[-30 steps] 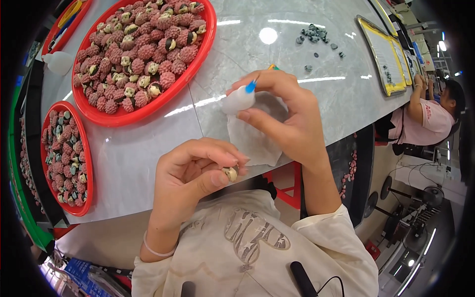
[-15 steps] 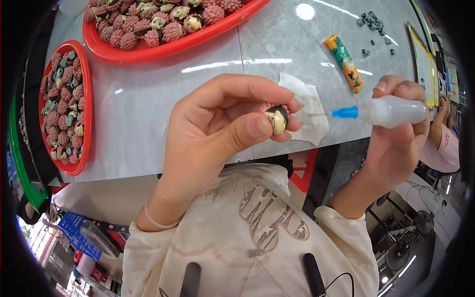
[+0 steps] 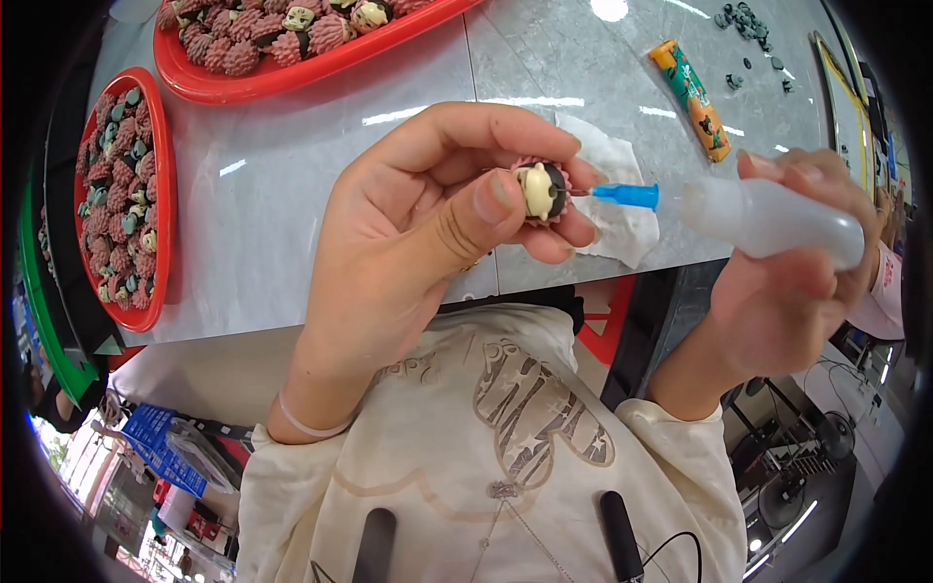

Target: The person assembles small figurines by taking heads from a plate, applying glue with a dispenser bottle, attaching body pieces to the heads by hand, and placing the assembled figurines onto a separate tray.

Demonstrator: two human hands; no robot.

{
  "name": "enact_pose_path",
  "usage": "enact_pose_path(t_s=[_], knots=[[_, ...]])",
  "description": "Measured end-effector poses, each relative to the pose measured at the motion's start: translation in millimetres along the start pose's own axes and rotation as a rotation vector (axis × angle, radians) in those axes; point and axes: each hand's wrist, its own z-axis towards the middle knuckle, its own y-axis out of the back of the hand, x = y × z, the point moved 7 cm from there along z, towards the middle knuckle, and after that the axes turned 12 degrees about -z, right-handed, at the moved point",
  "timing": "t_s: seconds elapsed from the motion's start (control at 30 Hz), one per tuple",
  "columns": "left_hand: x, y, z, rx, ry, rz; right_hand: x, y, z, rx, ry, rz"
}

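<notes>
Between the thumb and fingers of my left hand [image 3: 418, 214] is a small figurine head [image 3: 541, 191], with a cream face, a black band and pink ruffled edges. My right hand [image 3: 792, 262] grips a translucent squeeze bottle [image 3: 768, 216], held nearly level. Its blue needle tip [image 3: 627, 194] points left, and the thin needle reaches the black part of the piece or comes very close to it; I cannot tell whether it touches. Beneath the hands a white tissue [image 3: 622, 233] lies on the grey table.
Two red trays hold many similar pink pieces: a large tray [image 3: 228, 94] at the far left and a smaller tray [image 3: 167, 194] at the left edge. An orange and green tube [image 3: 692, 102] lies beyond the tissue. Small dark parts [image 3: 746, 27] are scattered at the far right.
The bottle has moved left and its needle now meets or nearly meets the piece. My left hand has turned the piece so its dark side faces the needle. The whole view has shifted slightly.
</notes>
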Motion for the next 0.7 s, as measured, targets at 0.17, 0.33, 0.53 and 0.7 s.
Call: enact_pose_path(t_s=[0.17, 0.33, 0.53, 0.7], knots=[[1.7, -0.4, 1.5, 0.021, 0.028, -0.009, 20.5, -2.2, 3.2, 0.17, 0.232, -0.019], [1.7, -0.8, 1.7, 0.027, 0.046, -0.006, 23.5, -3.1, 6.1, 0.383, 0.261, -0.175], [-1.7, -2.3, 3.2, 0.027, -0.008, -0.01, -1.5, 8.3, 0.0, 0.132, 0.044, 0.119], [2.5, -2.0, 0.2, -0.011, 0.06, -0.02, -24.6, -11.4, 6.3, -0.008, -0.108, 0.173]])
